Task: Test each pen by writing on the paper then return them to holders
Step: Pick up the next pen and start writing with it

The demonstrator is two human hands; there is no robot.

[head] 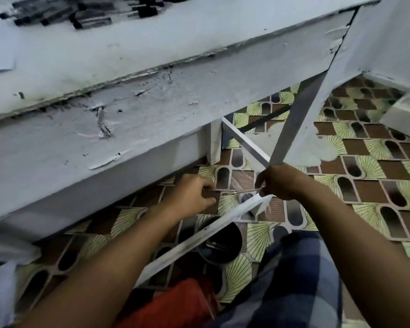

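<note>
Pen (pixel 240 192), thin and blurred, spans low centre frame below the surface (pixel 104 50): your left hand (pixel 191 196) and right hand (pixel 278 182) each pinch an end, likely pulling it apart, above the dark holder (pixel 219 245).

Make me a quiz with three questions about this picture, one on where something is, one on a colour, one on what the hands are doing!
1. Where is the black pot?
A. on the table
B. on the floor
C. in a hand

2. What colour is the table?
A. white
B. red
C. yellow

3. What are the hands doing?
A. lying flat on the table
B. both pinching one thin pen
C. hanging at the sides

Answers:
B, the pot sits on the patterned floor under a white bar.
A, its top and front are painted white.
B, the left hand and right hand hold the two ends of the pen below the table edge.
</note>
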